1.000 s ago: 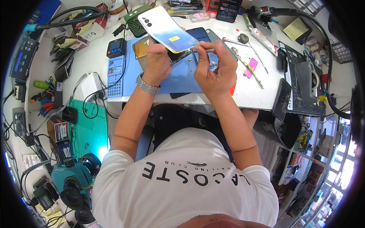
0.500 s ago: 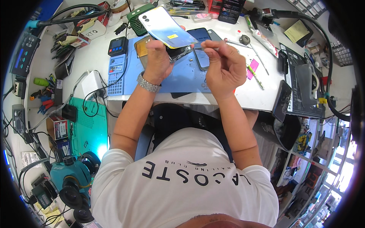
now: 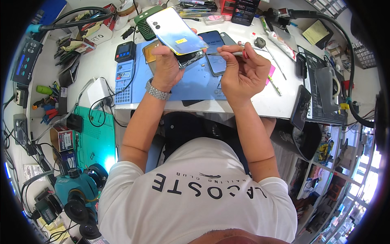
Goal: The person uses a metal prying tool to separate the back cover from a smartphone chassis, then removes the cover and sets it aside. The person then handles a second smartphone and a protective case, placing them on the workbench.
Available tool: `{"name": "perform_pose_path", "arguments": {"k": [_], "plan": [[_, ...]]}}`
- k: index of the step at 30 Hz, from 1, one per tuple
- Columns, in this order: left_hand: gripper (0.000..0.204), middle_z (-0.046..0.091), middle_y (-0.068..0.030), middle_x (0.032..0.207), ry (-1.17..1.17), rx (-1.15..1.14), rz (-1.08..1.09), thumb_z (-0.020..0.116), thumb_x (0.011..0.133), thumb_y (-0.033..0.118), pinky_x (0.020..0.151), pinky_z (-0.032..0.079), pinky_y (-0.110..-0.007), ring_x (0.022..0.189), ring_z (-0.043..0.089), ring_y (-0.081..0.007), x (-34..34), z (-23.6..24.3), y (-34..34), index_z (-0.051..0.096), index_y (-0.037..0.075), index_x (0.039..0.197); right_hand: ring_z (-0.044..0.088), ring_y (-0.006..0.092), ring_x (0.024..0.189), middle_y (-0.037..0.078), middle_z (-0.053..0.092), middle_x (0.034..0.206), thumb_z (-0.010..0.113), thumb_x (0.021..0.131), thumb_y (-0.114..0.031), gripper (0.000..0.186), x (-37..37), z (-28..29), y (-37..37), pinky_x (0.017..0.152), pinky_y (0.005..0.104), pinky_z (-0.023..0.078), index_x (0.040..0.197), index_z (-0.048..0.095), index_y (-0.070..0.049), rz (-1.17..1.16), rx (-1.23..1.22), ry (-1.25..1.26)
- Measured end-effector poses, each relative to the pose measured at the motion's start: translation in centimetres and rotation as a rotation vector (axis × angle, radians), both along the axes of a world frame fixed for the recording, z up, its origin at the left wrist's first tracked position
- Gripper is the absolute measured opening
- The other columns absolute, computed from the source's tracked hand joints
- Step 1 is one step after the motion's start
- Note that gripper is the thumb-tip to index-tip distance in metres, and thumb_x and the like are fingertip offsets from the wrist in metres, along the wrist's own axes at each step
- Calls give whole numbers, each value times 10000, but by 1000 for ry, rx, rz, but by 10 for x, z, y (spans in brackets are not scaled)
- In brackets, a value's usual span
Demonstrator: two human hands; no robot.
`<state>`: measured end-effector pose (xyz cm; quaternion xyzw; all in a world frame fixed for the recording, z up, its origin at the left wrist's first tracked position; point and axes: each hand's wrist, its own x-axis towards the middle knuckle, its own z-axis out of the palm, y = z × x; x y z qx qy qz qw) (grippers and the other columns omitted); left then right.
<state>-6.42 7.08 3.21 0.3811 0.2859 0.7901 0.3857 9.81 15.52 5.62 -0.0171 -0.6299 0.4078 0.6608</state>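
Observation:
My left hand (image 3: 167, 67) grips an opened phone, its thumb near the edge and fingertips showing at the far side. The phone's glossy white-to-blue back cover (image 3: 174, 30), with a small yellow sticker, is tilted up over the dark phone body (image 3: 190, 60), whose inner parts show at the lower edge. Between thumb and fingers my right hand (image 3: 245, 75) pinches a slim screwdriver (image 3: 231, 53) with a red end. Its thin tip points left to the exposed edge of the phone body; whether it touches cannot be made out.
Beneath the hands lies a blue work mat (image 3: 195, 87). Another phone (image 3: 215, 61) rests on it, right of the held one. A green fan (image 3: 147, 24) stands behind; a blue-and-black device (image 3: 125, 51) sits left. A teal microscope (image 3: 75, 187) stands lower left, a black bin (image 3: 298, 140) lower right.
My right hand has shifted slightly right and turned, so the screwdriver with its red end now shows clearly. The back cover has tipped a little; my left hand keeps its hold.

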Motion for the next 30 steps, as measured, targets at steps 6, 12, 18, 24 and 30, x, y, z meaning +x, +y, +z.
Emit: {"name": "perform_pose_path", "arguments": {"k": [6, 12, 18, 24, 30], "plan": [[1180, 697, -197, 1234, 66, -79, 205, 580, 738, 877, 977, 611, -453, 1084, 734, -310, 12, 4, 3, 509, -86, 1416, 760, 234, 858, 191, 714, 1005, 707, 882, 191, 412, -2, -2, 5, 753, 292, 631, 1245, 578, 44, -131, 189, -27], [1113, 692, -181, 1258, 123, -68, 215, 615, 766, 833, 990, 608, -450, 1111, 725, -285, 11, 3, 0, 520, -60, 1423, 755, 228, 799, 148, 747, 978, 715, 813, 211, 395, 4, 14, 5, 691, 303, 620, 1130, 709, -24, -170, 292, -59], [1093, 685, -176, 1270, 107, -94, 246, 607, 776, 835, 976, 609, -457, 1098, 723, -294, 12, 1, 3, 529, -47, 1417, 743, 290, 808, 162, 748, 997, 717, 748, 179, 389, 8, 1, 1, 689, 365, 621, 1084, 711, -17, -80, 329, -101], [1015, 642, -168, 1334, 19, -85, 139, 585, 836, 799, 976, 612, -482, 1127, 706, -305, 4, -1, -1, 471, -5, 1445, 729, 334, 858, 158, 728, 979, 748, 719, 130, 279, 4, 0, -20, 735, 393, 621, 963, 697, 4, 34, 528, -124], [1091, 660, -176, 1292, -141, -82, -9, 491, 808, 871, 942, 620, -486, 1078, 721, -312, 4, 8, 2, 495, -25, 1430, 736, 332, 859, 198, 739, 991, 623, 870, 173, 278, 10, -13, -18, 771, 381, 621, 1102, 660, 26, -1, 499, -227]]}}
